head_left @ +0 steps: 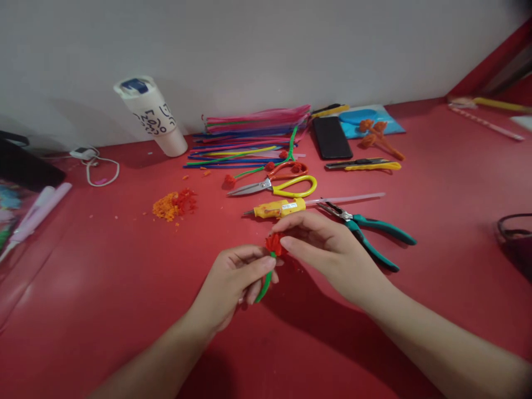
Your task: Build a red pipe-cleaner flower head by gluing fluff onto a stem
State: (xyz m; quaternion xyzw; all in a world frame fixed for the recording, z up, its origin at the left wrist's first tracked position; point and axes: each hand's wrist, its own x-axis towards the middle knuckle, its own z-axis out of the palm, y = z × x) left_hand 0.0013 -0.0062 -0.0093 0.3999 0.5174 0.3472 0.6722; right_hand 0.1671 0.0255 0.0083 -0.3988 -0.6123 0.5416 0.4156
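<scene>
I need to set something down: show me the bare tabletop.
Red tabletop is bare left of the left forearm, nearer than the orange crumbs, and between the pliers and the dark purple item. Crowded: the back middle, with scissors, yellow tool, fuzzy stems and phone.

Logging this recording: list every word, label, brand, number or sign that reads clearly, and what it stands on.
No text reads clearly enough to quote.
Tall white lidded tumbler: large dark stylised lettering, too blurred and distorted to make out.
Yellow handheld tool with a thin metal tip: small white label with dark print, too small to read.
</scene>
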